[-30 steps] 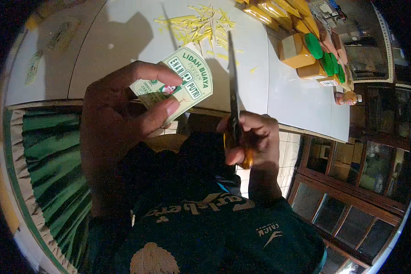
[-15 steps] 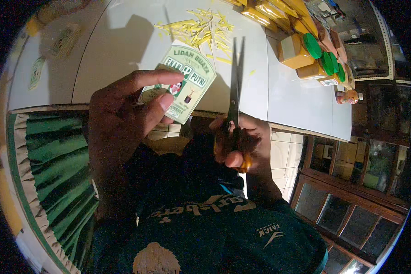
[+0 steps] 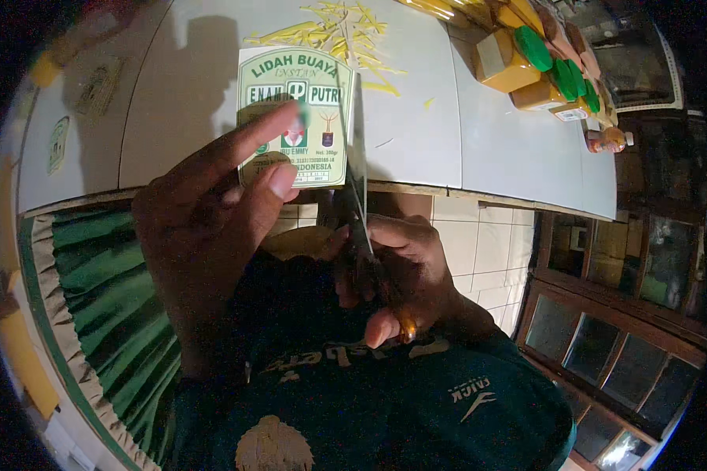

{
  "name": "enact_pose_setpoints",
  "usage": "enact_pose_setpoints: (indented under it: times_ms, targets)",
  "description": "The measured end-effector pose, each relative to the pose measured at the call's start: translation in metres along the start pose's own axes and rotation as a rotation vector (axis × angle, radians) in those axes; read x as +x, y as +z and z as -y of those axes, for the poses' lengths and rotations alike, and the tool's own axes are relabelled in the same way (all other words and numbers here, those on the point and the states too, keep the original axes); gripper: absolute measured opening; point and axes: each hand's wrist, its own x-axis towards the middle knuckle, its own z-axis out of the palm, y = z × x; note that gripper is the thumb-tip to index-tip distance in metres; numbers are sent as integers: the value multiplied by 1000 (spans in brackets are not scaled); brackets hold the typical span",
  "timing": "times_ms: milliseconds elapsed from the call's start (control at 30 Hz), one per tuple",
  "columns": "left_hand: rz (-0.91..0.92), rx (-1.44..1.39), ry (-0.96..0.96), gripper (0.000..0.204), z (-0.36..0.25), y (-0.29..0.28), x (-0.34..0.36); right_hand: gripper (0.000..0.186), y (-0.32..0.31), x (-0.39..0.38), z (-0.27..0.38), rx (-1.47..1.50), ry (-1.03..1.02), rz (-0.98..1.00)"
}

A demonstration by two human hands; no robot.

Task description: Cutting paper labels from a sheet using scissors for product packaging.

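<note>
My left hand (image 3: 220,177) pinches a pale green paper label (image 3: 316,118) with an arched top, holding it upright by its lower left part between thumb and fingers. In my right hand (image 3: 404,271) is a pair of scissors (image 3: 359,169) with amber handles, thumb and fingers in the loops. The blades are parted and point up, lying along the label's right edge. Whether the paper sits between the blades I cannot tell. Beyond the label, a heap of thin yellow-green paper strips (image 3: 361,47) lies on the white tabletop (image 3: 416,133).
Another cut label (image 3: 58,145) and a darker stack of labels (image 3: 102,86) lie at the table's left. Green-lidded jars (image 3: 507,63) of yellow-orange contents and a small bottle (image 3: 609,140) stand far right. Green curtain (image 3: 102,275) hangs below the table's front edge.
The label has turned more upright and shifted slightly left. The scissors have come left from well beside it to its right edge, their handles lowered and the blades more parted.
</note>
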Motion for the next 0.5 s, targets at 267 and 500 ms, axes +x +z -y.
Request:
enact_pose_setpoints:
  times_ms: [267, 500]
  targets:
    - [8, 36, -8, 35, -2, 3, -1, 75, 4, -1, -2, -27, -35, -37]
    - [-12, 89, 7, 35, -2, 5, 0, 71, 5, -2, -2, -75, -57, -68]
